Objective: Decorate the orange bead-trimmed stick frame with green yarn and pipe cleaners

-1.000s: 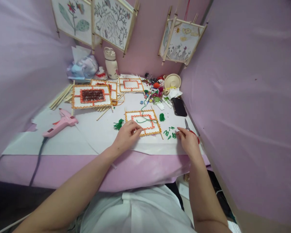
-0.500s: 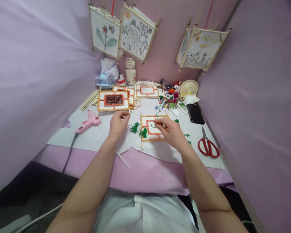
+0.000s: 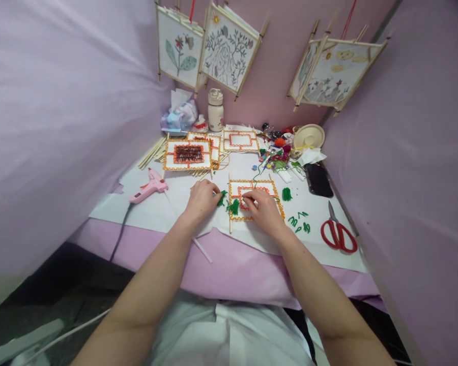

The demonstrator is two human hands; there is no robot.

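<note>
My left hand (image 3: 203,200) reaches down at a loose tuft of green yarn (image 3: 222,198), its thumb and fingertips closed on the near side of it. My right hand (image 3: 266,209) is over a frame with scalloped orange and yellow trim (image 3: 232,184), covering part of its inner rectangle. Its thumb and forefinger are pinched together; what they hold is too small to make out. A second green yarn tuft (image 3: 234,207) lies on the frame's left side, between my hands. To the right of the frame sit a green yarn bundle (image 3: 287,194) and short green snippets (image 3: 306,227).
A pink glue gun (image 3: 150,188) lies left, red-handled scissors (image 3: 339,234) and a black phone (image 3: 319,180) right. Behind are more trimmed frames (image 3: 168,158), a bottle (image 3: 216,112) and a heap of craft bits (image 3: 280,157). Picture lanterns (image 3: 229,51) hang above.
My left hand has come down and right onto the green tuft. My right hand keeps its pinch over the frame, shifted slightly. The whole view has swung a little left.
</note>
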